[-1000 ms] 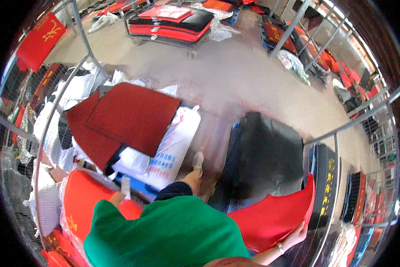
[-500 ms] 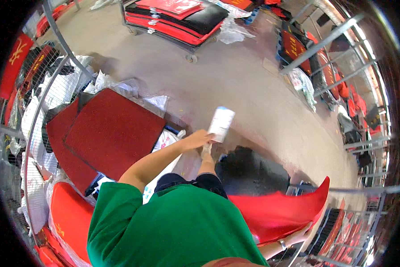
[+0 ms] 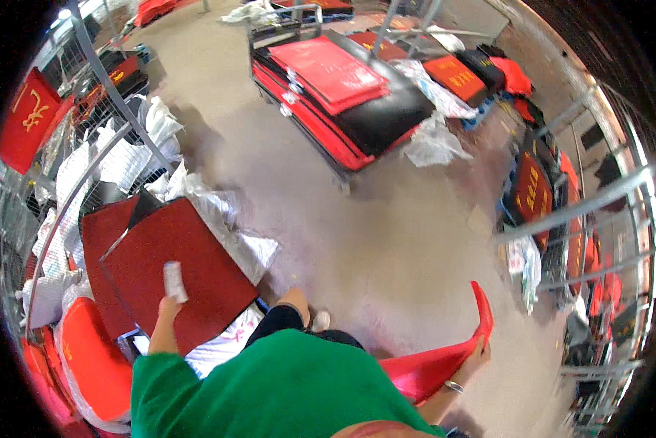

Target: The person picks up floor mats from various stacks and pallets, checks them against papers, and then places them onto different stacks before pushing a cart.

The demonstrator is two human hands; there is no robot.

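Observation:
My left hand is closed on a white paper slip, small and oblong, its print too blurred to make out. Hand and slip are over two overlapping dark red mats at the left. At the lower right, my right hand, with a band on its wrist, grips the edge of a bright red mat. That mat is bent, with one corner curling up past the fingers. My body hides the rest of it.
Ahead stands a trolley stacked with red and black mats. White plastic sacks and a wire mesh rack line the left. Metal rails and more mats run along the right. An orange-red plastic-wrapped mat is at lower left.
My left hand has swung left with the paper slip, from above the floor to over the dark red mats. My right hand still grips the bright red mat. The view has shifted, showing more trolley.

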